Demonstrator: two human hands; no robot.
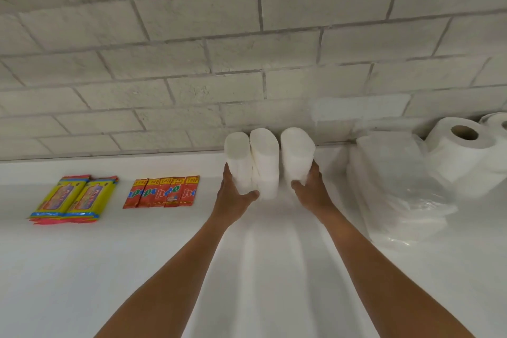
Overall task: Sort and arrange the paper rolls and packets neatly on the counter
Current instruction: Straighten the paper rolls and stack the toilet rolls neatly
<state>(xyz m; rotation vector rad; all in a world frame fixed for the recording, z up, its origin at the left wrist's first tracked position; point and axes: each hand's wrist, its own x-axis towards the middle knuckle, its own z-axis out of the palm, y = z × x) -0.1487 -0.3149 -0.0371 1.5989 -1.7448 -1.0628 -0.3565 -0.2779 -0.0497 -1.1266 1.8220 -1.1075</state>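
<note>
Three white rolls [267, 162] stood on the counter [82, 269] by the brick wall [192, 35]. The left hand [233, 195] gripped the leftmost, the right hand [311, 189] the rightmost. Packets [162, 191] lay left.

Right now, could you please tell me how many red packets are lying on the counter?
5 red packets, side by side in a row on the counter, between the yellow packets and the left hand.

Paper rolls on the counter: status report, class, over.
Left hand grips two upright rolls. Right hand grips third roll, small gap between. Plastic-wrapped pack close on right.
</note>
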